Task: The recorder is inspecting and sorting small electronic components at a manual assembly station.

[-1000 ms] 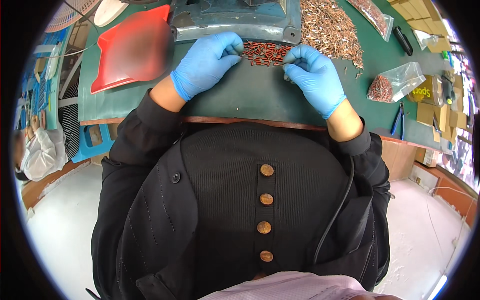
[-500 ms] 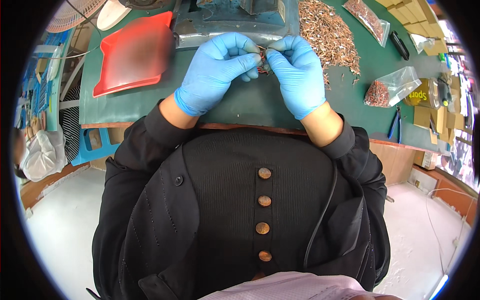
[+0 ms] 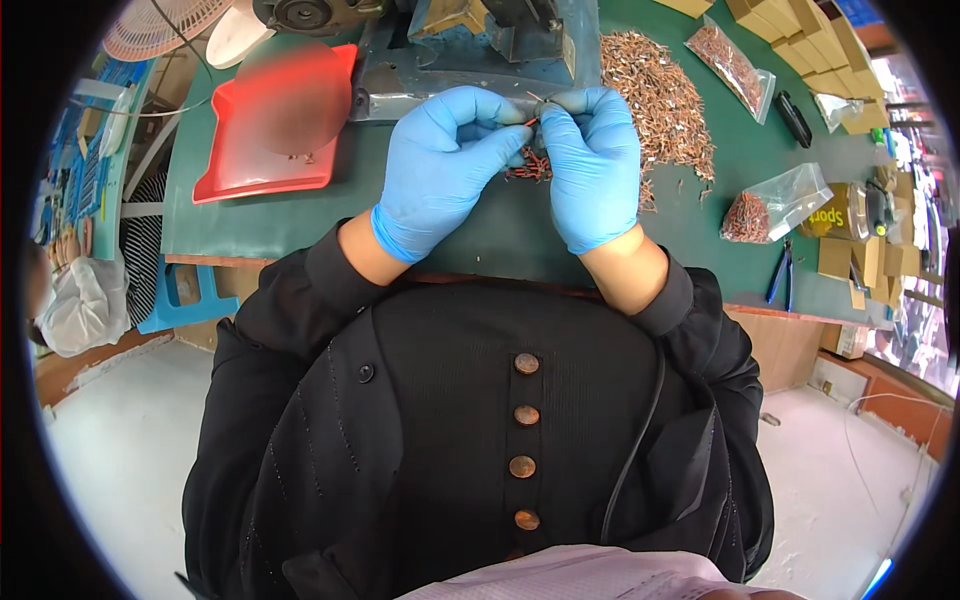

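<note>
Both my hands wear blue gloves and meet in front of the machine, a little above the green table. My left hand [image 3: 440, 165] is closed in a pinch, thumb against forefinger. Close beside it, my right hand [image 3: 597, 172] pinches too. A small, thin coppery piece [image 3: 533, 121] sits between the fingertips, which partly hide it. Just below the fingers lies a little heap of red and dark small pieces [image 3: 530, 168]. Right of my right hand spreads a large pile of small copper-coloured pieces [image 3: 660, 100].
A blue-grey metal machine [image 3: 385, 85] stands behind my hands. To the left is a red tray [image 3: 262, 183]. On the right lie two clear bags, one a bag of reddish pieces [image 3: 748, 217], blue-handled pliers [image 3: 781, 275], a black object [image 3: 794, 118] and cardboard boxes [image 3: 790, 35].
The view has shifted slightly, so the table and machine sit lower in the picture. My fingertips have risen off the red pieces, which now show more plainly beneath them.
</note>
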{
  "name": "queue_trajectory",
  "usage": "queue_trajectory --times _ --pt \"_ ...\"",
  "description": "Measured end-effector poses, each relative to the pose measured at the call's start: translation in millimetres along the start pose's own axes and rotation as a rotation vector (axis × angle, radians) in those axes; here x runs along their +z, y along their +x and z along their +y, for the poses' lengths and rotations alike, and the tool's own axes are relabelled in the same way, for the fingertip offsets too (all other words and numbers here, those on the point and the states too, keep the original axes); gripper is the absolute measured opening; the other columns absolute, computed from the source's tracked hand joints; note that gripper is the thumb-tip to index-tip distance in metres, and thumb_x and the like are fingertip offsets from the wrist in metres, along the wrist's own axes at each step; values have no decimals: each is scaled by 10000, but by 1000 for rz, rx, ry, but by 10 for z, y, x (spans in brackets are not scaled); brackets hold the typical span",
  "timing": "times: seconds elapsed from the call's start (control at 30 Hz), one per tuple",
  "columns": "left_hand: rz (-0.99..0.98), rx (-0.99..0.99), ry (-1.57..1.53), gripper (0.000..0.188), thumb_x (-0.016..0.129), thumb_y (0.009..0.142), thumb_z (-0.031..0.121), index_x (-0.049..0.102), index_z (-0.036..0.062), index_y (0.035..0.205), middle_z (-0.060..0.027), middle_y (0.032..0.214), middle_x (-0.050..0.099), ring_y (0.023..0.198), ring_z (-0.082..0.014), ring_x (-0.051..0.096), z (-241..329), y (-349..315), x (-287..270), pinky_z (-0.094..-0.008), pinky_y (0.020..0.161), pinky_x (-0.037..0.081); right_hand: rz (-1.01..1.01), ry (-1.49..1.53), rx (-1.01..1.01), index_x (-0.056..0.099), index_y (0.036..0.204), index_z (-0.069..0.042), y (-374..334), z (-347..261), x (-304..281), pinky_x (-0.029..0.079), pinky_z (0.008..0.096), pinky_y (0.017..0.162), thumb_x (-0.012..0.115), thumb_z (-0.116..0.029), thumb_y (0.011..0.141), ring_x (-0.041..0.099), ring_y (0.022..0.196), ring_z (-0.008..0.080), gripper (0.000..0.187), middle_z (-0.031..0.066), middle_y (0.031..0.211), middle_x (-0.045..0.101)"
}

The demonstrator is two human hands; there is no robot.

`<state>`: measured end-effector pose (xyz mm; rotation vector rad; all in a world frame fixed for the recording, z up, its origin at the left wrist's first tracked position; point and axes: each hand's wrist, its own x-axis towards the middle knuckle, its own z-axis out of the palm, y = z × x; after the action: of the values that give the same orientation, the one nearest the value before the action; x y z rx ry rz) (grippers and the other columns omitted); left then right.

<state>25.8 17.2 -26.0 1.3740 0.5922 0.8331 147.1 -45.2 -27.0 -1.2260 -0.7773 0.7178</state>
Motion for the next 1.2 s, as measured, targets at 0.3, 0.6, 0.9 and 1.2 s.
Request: queue_trajectory --times 0.3,0.6,0.9,1.2 --pt "216 365 422 98 687 782 58 652 -1 852 -61 732 627 607 -102 576 124 463 -184 -236 583 472 33 76 -52 520 942 9 465 -42 212 433 205 625 539 -48 892 532 689 98 79 56 779 580" --pt "427 640 503 101 680 800 47 666 -1 888 -13 714 646 572 -31 507 173 932 -68 -187 534 422 214 -30 -211 557 920 -10 958 12 482 401 219 531 616 -80 852 499 602 88 114 26 727 574" --pt "512 737 596 104 701 772 58 683 10 862 -21 700 639 543 -39 486 71 1079 -73 -197 505 405 292 -25 -179 561 856 49 1008 -13 535 478 294 669 605 -71 806 577 717 174 137 121 799 615" --pt "527 756 595 63 706 715 76 663 61 759 -79 653 598 561 -230 579 12 1149 -71 -306 529 452 296 -42 -145 558 856 48 1004 -42 542 476 291 656 602 -70 810 578 695 171 135 120 777 615"
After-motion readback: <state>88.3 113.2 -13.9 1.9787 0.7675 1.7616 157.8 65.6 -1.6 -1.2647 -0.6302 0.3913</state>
